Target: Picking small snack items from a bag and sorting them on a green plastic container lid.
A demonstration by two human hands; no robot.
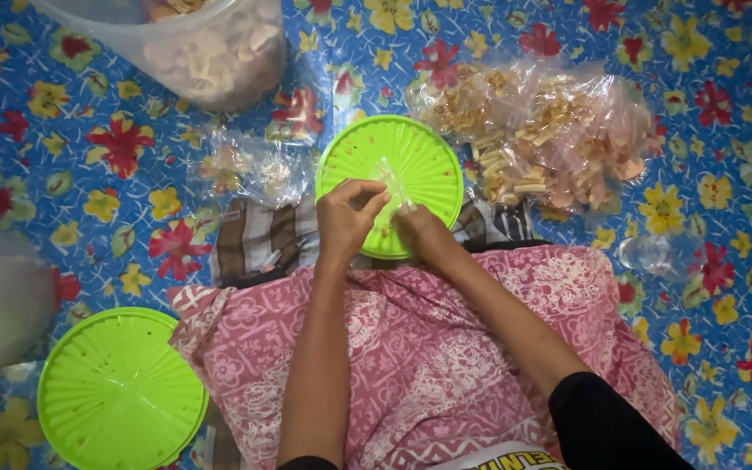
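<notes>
Both hands are pinching a small clear plastic bag (pixel 391 202) over the green ribbed lid (pixel 411 165) on the lap: the left hand (pixel 347 219) is closing its grip on the bag's upper edge with thumb and bent fingers, and the right hand (pixel 424 233) is clenching the lower part from the other side. The film is looking very light, limp and slippery, likely to crumple or slide rather than hold a shape, so a pinch right at the mouth edge, as both hands are doing, seems the surest hold; whether it is holding anything inside cannot be told. All of this is lying on the floor, which a blue floral mat (pixel 724 130) is covering from edge to edge. The person is sitting with a pink patterned cloth (pixel 428 348) over the lap and a brown checked cloth (pixel 263 239) showing at its far edge. Toward the mat's far left corner a large translucent tub (pixel 211 48) of pale snack pieces is standing; at the far right a heap of filled snack bags (pixel 541 135) is spreading, brittle-looking sticks inside. A second green lid (pixel 119 392) is lying by the near left edge, a few loose clear bags (pixel 254 165) are resting beside the tub, and a small clear cup (pixel 650 254) is sitting near the right knee.
</notes>
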